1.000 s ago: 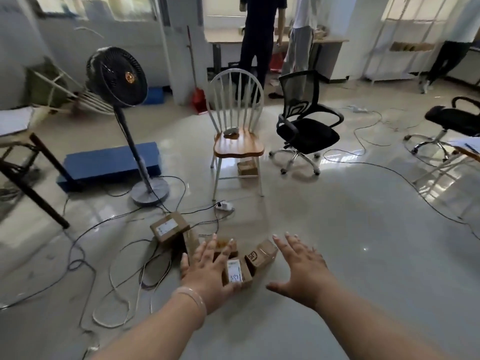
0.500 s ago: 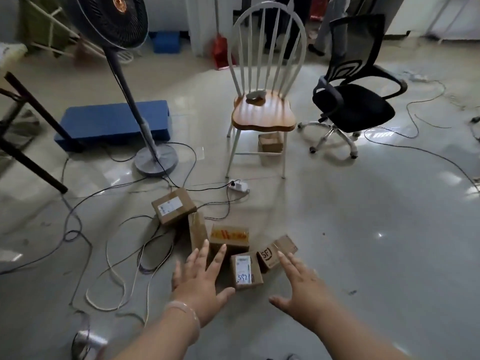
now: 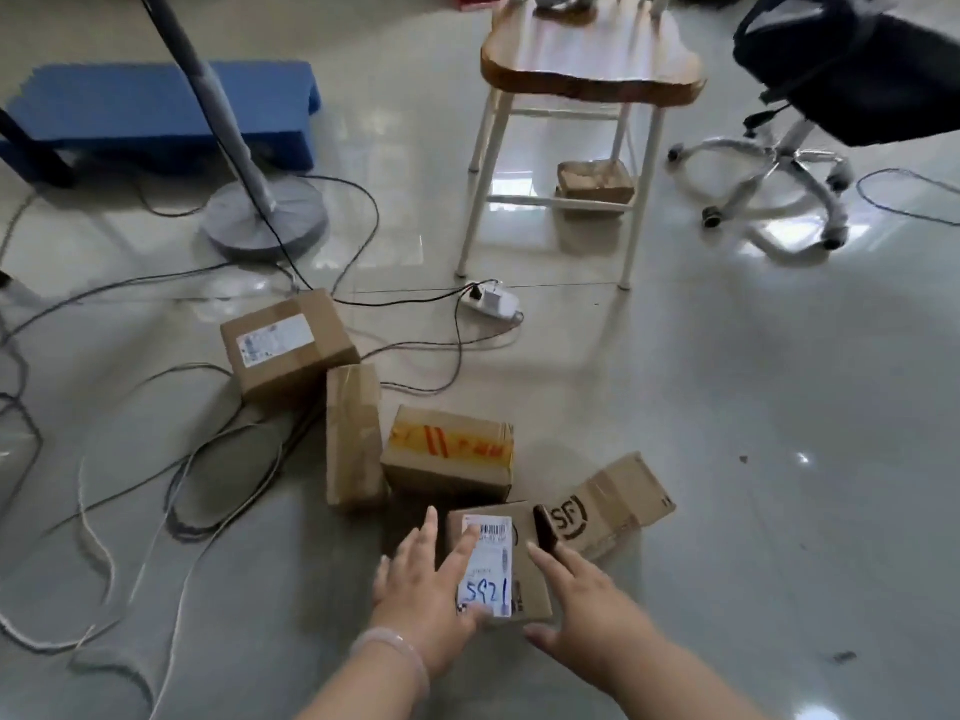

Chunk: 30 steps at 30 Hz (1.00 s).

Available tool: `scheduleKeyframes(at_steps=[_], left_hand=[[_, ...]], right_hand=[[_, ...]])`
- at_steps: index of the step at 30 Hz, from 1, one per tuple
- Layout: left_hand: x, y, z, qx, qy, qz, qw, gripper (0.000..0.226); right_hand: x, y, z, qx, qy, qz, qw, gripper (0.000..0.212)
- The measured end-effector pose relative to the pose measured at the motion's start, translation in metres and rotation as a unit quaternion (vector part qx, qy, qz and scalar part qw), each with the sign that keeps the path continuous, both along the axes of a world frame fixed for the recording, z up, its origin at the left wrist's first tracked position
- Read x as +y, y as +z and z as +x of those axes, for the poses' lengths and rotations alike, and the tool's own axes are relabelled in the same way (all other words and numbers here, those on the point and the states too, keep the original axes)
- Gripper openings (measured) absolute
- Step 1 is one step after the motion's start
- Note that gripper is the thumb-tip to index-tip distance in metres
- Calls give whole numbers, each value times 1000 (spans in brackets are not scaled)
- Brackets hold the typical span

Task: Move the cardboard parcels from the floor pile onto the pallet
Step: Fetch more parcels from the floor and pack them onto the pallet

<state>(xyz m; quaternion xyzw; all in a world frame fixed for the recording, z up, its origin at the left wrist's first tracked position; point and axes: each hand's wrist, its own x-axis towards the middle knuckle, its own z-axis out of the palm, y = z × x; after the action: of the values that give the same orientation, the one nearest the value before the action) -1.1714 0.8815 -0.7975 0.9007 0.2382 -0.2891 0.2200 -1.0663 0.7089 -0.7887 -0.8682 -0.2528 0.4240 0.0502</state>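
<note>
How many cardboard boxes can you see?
6. Five in the pile: white-label box, narrow box, orange-tape box, SF box, 5921 box. A sixth box sits under the wooden chair.

Five taped cardboard parcels (image 3: pixel 447 452) lie clustered, well short of the probable blue pallet (image 3: pixel 156 106).

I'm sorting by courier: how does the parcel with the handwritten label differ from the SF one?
The labelled parcel bears a white sticker with blue digits; the SF parcel shows a black logo. The left hand rests on the labelled parcel; the SF parcel lies angled beside it. Both are brown cardboard.
</note>
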Motion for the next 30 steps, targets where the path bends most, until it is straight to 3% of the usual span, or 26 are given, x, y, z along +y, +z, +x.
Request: scheduleKeyframes(at_steps=[7, 10, 13, 21, 30], left_hand=[[9, -149, 15, 58, 78, -120, 988, 106], [13, -170, 12, 13, 124, -226, 966, 111], [11, -158, 9, -21, 149, -237, 960, 109], [31, -32, 12, -98, 190, -236, 948, 114], [56, 224, -12, -153, 236, -218, 935, 110]], right_hand=[[12, -155, 6, 31, -73, 32, 996, 108], [11, -177, 7, 82, -105, 86, 987, 112], [11, -166, 5, 85, -122, 100, 984, 110], [35, -32, 18, 62, -94, 148, 983, 108], [72, 217, 9, 43, -38, 199, 978, 108]])
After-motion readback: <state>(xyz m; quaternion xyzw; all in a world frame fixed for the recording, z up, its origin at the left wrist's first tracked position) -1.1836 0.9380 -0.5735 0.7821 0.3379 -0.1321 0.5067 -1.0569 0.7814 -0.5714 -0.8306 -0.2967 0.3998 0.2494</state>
